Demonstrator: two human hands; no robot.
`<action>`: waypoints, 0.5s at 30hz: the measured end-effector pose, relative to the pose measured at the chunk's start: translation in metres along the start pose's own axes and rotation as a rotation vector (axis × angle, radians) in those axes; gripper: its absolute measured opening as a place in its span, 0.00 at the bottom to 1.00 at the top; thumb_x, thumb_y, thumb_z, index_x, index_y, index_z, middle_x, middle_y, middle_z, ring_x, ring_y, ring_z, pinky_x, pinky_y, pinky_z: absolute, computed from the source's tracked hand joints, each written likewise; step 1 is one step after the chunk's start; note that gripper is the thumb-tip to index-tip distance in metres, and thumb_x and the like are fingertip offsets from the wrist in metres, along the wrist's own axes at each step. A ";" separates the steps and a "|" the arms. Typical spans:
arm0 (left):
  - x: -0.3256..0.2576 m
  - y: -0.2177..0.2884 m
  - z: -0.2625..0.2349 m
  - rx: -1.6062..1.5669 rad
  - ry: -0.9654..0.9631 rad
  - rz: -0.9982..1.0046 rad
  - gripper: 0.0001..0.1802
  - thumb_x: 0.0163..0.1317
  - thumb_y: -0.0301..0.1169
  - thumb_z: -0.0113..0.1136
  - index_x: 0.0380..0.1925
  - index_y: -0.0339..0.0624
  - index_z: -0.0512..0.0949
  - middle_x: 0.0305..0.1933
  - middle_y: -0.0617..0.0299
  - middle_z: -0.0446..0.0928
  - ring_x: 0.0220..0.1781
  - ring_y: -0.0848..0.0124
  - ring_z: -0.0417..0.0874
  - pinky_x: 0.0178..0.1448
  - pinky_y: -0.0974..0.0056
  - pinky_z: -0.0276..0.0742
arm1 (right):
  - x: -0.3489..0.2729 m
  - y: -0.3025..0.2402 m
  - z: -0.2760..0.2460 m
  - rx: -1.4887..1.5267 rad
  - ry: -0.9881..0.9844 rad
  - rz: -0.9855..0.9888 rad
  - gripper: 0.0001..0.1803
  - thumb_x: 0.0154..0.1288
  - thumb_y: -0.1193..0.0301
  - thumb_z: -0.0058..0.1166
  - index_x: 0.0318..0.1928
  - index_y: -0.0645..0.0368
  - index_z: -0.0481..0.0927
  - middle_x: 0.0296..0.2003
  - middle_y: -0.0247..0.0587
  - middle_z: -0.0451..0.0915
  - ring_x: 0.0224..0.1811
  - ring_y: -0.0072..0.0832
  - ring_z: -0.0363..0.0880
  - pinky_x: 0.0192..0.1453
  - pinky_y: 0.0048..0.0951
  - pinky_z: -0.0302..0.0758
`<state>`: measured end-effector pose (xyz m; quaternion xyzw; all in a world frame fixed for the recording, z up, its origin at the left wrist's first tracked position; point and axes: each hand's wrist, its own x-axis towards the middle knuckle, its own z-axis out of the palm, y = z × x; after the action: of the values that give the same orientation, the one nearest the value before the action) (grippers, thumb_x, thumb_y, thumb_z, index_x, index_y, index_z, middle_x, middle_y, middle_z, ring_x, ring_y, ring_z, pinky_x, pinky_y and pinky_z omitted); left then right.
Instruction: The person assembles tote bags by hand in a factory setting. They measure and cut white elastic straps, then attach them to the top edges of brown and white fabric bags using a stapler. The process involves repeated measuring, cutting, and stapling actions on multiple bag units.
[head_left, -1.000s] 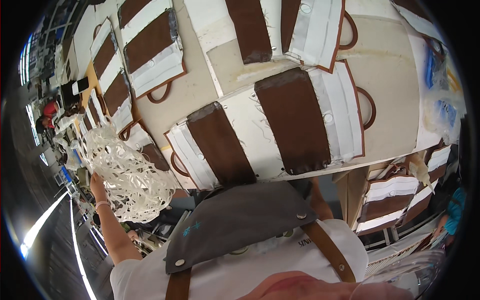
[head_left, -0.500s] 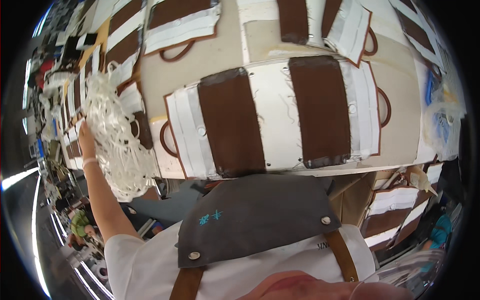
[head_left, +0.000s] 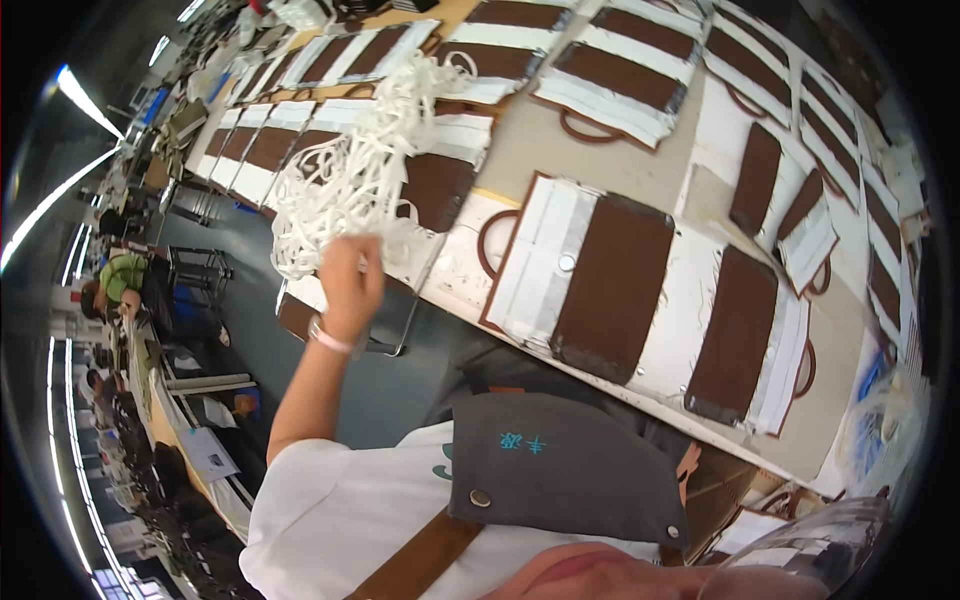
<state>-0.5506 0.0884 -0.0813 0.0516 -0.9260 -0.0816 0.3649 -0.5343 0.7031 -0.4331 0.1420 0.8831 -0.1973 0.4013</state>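
Left hand (head_left: 350, 272) up at the near edge of the desk (head_left: 610, 160), fingers clenched on a tangled bundle of white straps (head_left: 345, 185) — raised high, likely so the loose loops hang free above the brown-and-white bag panels (head_left: 590, 275) laid flat in rows. Right hand — nowhere in view.

Brown-and-white panels (head_left: 610, 280) crowd table (head_left: 530, 150); gaps narrow
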 end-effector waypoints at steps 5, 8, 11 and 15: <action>-0.096 0.072 0.011 -0.323 -0.433 0.137 0.10 0.57 0.36 0.62 0.30 0.42 0.78 0.30 0.55 0.76 0.31 0.58 0.77 0.36 0.56 0.74 | -0.006 -0.017 -0.030 -0.116 -0.028 -0.089 0.10 0.62 0.67 0.51 0.37 0.61 0.80 0.30 0.53 0.79 0.36 0.48 0.79 0.38 0.43 0.74; -0.135 0.061 0.057 -0.321 -0.649 -0.114 0.16 0.58 0.43 0.63 0.32 0.40 0.79 0.31 0.52 0.77 0.34 0.53 0.79 0.40 0.54 0.77 | -0.012 -0.027 -0.048 -0.178 -0.044 -0.139 0.10 0.62 0.68 0.52 0.37 0.61 0.80 0.30 0.54 0.79 0.36 0.48 0.79 0.38 0.43 0.73; -0.163 0.034 0.103 -0.163 -0.674 -0.439 0.23 0.61 0.49 0.59 0.35 0.36 0.79 0.34 0.48 0.78 0.36 0.49 0.80 0.43 0.50 0.77 | -0.020 -0.035 -0.062 -0.222 -0.063 -0.181 0.10 0.61 0.68 0.52 0.36 0.62 0.80 0.30 0.54 0.79 0.36 0.49 0.79 0.38 0.44 0.73; -0.151 0.033 0.128 -0.193 -1.090 -0.576 0.37 0.58 0.62 0.55 0.43 0.33 0.78 0.45 0.38 0.79 0.47 0.49 0.82 0.48 0.52 0.78 | -0.032 -0.047 -0.082 -0.291 -0.099 -0.257 0.10 0.61 0.68 0.52 0.36 0.62 0.80 0.30 0.55 0.79 0.37 0.50 0.78 0.39 0.44 0.73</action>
<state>-0.5294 0.1585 -0.2684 0.2171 -0.9165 -0.2746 -0.1938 -0.5862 0.6965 -0.3485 -0.0415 0.8923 -0.1241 0.4321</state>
